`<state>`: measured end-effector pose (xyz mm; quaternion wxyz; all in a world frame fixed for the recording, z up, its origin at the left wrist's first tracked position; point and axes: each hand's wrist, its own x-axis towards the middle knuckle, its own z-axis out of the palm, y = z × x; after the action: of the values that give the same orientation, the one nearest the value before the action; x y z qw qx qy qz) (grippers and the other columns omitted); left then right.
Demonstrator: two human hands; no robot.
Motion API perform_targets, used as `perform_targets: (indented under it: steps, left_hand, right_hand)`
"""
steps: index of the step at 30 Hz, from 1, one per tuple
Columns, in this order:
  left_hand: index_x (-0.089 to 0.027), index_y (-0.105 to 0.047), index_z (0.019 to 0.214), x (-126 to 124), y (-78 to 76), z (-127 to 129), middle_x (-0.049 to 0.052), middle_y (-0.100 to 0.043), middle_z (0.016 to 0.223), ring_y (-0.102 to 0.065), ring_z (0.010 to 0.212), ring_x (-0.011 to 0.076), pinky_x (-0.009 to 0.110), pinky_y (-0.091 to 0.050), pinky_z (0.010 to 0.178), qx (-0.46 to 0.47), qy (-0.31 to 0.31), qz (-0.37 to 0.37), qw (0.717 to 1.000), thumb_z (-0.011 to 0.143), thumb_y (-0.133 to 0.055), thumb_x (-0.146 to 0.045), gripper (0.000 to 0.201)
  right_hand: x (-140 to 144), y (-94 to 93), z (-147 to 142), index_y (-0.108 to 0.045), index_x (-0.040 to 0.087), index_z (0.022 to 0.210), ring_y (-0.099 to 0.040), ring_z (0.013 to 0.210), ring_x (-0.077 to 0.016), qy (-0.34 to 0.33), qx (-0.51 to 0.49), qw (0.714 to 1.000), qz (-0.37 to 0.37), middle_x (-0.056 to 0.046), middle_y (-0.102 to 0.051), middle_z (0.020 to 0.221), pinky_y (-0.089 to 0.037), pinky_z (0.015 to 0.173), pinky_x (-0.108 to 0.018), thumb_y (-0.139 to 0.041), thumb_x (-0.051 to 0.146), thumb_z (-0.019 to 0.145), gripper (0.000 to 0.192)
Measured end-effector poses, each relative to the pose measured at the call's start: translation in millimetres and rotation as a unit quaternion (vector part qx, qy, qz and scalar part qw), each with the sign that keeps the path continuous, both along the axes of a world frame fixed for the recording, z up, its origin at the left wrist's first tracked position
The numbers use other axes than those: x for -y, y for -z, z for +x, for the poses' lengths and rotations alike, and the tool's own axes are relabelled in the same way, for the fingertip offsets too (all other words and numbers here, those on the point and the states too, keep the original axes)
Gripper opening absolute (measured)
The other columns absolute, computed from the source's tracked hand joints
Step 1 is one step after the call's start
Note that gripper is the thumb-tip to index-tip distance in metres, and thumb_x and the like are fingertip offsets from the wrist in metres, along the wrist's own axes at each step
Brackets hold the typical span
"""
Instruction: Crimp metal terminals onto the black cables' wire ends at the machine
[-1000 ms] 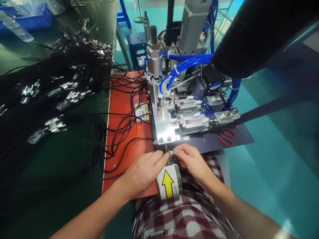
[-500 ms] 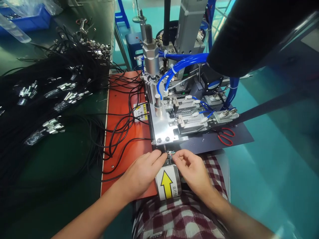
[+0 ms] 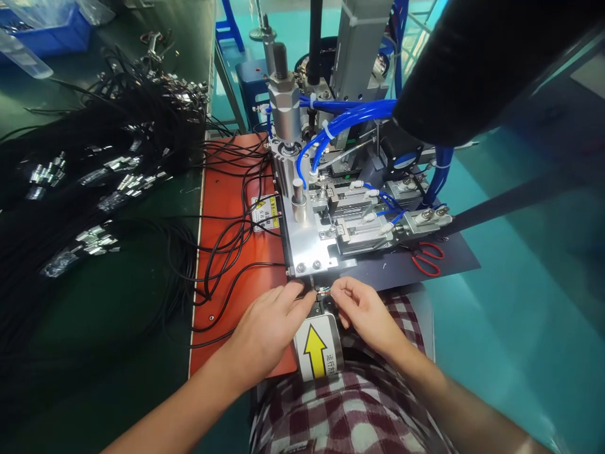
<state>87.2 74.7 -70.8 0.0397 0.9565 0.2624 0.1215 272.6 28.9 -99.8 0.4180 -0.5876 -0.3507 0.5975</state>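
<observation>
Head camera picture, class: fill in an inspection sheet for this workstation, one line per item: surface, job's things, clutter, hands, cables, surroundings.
Surface: orange mat beside a green bench.
Job's things: small connector at the front edge of the metal machine, above a yellow arrow label.
Clutter: red scissors right of the machine.
Hands: left hand and right hand pinch at the connector from either side.
Cables: black cables with metal ends heaped on the bench; blue hoses on the machine.
Surroundings: teal floor; blue bin.
</observation>
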Motion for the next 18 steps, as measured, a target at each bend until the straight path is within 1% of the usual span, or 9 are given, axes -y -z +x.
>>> perform_targets:
  steps: [3,6,9,12,15,18]
  left_hand:
    - [-0.012,-0.054,0.118,5.7,-3.2,1.2,0.010,-0.057,0.090,-0.052,0.075,0.0206,0.032,-0.048,0.061,-0.035,-0.026,-0.009,0.999,0.091,-0.038,-0.009,0.031]
    - [-0.011,-0.051,0.123,10.9,-6.3,3.4,0.009,-0.057,0.092,-0.051,0.078,0.0209,0.032,-0.048,0.063,-0.059,-0.046,-0.067,0.995,0.088,-0.039,-0.005,0.037]
    - [-0.008,-0.053,0.121,11.8,-6.2,4.7,0.011,-0.057,0.093,-0.051,0.080,0.0213,0.032,-0.050,0.065,-0.023,-0.057,-0.121,0.991,0.086,-0.037,-0.003,0.038]
    - [-0.011,-0.056,0.117,9.3,-1.7,4.1,0.010,-0.057,0.094,-0.050,0.080,0.0204,0.032,-0.049,0.068,0.019,-0.062,-0.157,0.986,0.087,-0.037,-0.005,0.036]
    - [-0.016,-0.055,0.120,8.3,3.2,3.8,0.008,-0.058,0.095,-0.050,0.079,0.0203,0.032,-0.048,0.069,0.010,-0.062,-0.166,0.984,0.087,-0.040,-0.007,0.037]
    - [-0.016,-0.053,0.122,10.6,4.1,6.0,0.008,-0.058,0.095,-0.050,0.080,0.0213,0.034,-0.048,0.068,-0.011,-0.069,-0.167,0.983,0.087,-0.042,-0.008,0.038]
  right_hand:
    - [-3.1,-4.9,-2.9,-0.054,0.018,0.076,-0.045,0.044,-0.0080,0.025,-0.022,0.999,-0.009,0.004,-0.053,0.067,-0.034,0.045,-0.024,-0.059,0.051,0.078,0.033]
    - [-4.9,-4.0,-7.8,-0.053,0.018,0.071,-0.045,0.046,-0.0085,0.052,-0.051,0.997,-0.010,0.004,-0.053,0.062,-0.034,0.047,-0.023,-0.064,0.047,0.076,0.031]
    - [-4.6,1.5,-10.5,-0.053,0.018,0.068,-0.039,0.045,-0.0086,0.056,-0.105,0.992,-0.032,0.006,-0.047,0.050,-0.031,0.048,-0.022,-0.062,0.043,0.079,0.029]
    - [-3.6,5.3,-9.9,-0.052,0.017,0.065,-0.034,0.045,-0.0079,0.046,-0.150,0.986,-0.059,0.008,-0.044,0.046,-0.028,0.048,-0.022,-0.062,0.043,0.080,0.031]
    - [-2.9,6.1,-9.2,-0.053,0.017,0.067,-0.034,0.046,-0.0079,0.049,-0.147,0.987,-0.050,0.008,-0.044,0.047,-0.028,0.049,-0.021,-0.063,0.043,0.080,0.030]
    - [-2.8,4.4,-11.3,-0.053,0.018,0.071,-0.037,0.048,-0.0085,0.065,-0.118,0.991,-0.019,0.007,-0.045,0.051,-0.029,0.049,-0.022,-0.064,0.045,0.078,0.030]
